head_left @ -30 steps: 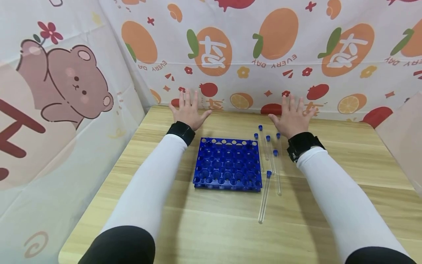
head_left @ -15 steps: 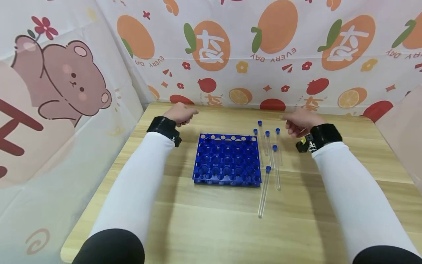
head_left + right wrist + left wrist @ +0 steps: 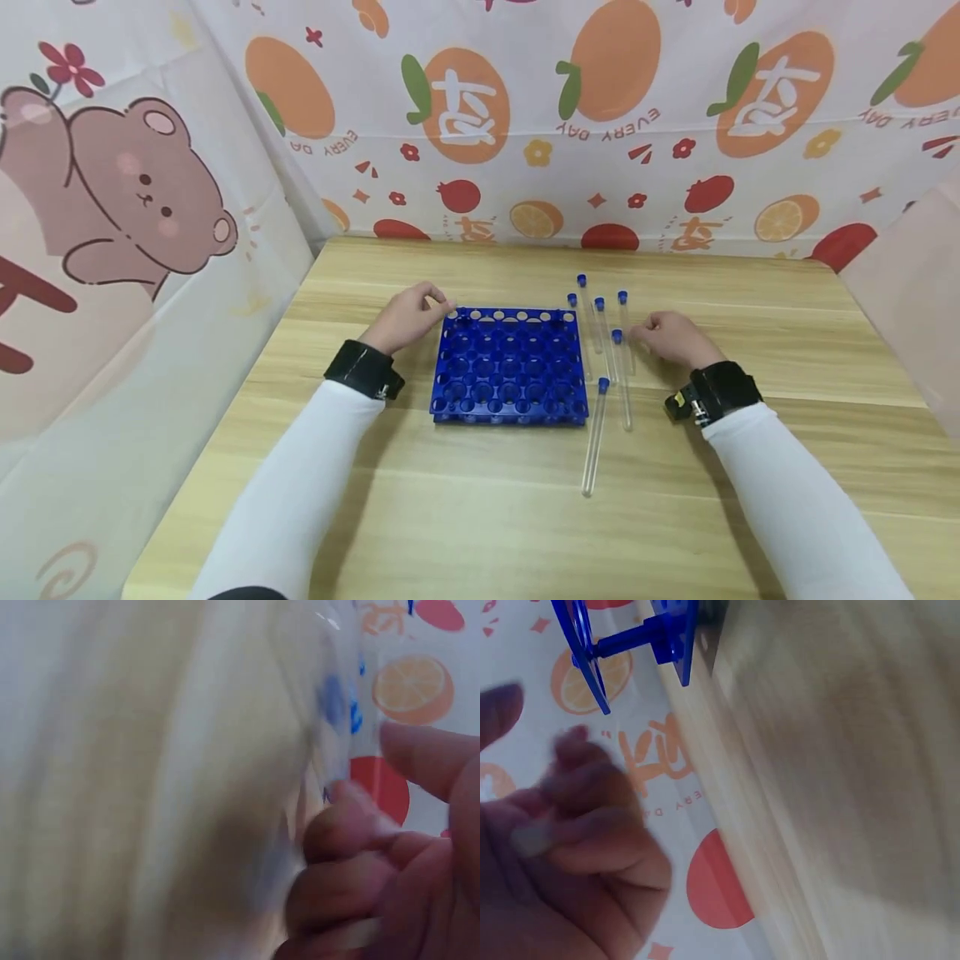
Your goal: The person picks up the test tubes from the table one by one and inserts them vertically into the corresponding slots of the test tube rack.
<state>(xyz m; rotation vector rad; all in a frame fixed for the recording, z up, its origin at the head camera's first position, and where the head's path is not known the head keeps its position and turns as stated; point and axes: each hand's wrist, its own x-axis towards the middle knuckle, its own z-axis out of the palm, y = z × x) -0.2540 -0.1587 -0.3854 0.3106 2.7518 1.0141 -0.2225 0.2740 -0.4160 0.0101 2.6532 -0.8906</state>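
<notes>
My left hand (image 3: 408,319) is at the back left corner of a blue test tube rack (image 3: 510,367). In the left wrist view, the fingers of this hand (image 3: 577,847) are loosely bent and a gap separates them from the rack (image 3: 630,637). My right hand (image 3: 675,337) hovers just right of several clear test tubes with blue caps. One capped test tube (image 3: 626,387) lies nearest its fingertips. Thumb and index finger of the right hand (image 3: 375,855) stand apart in the blurred right wrist view, and nothing shows between them.
Another capped test tube (image 3: 594,446) lies closest to me, right of the rack's front corner. The wooden table (image 3: 465,517) meets a printed fruit curtain (image 3: 525,192) at the back. A bear-print curtain (image 3: 157,217) hangs on the left.
Both hands have come down from spread palms by the curtain toward me. The left has reached the rack's corner, the right the test tubes. Rack and test tubes lie as before.
</notes>
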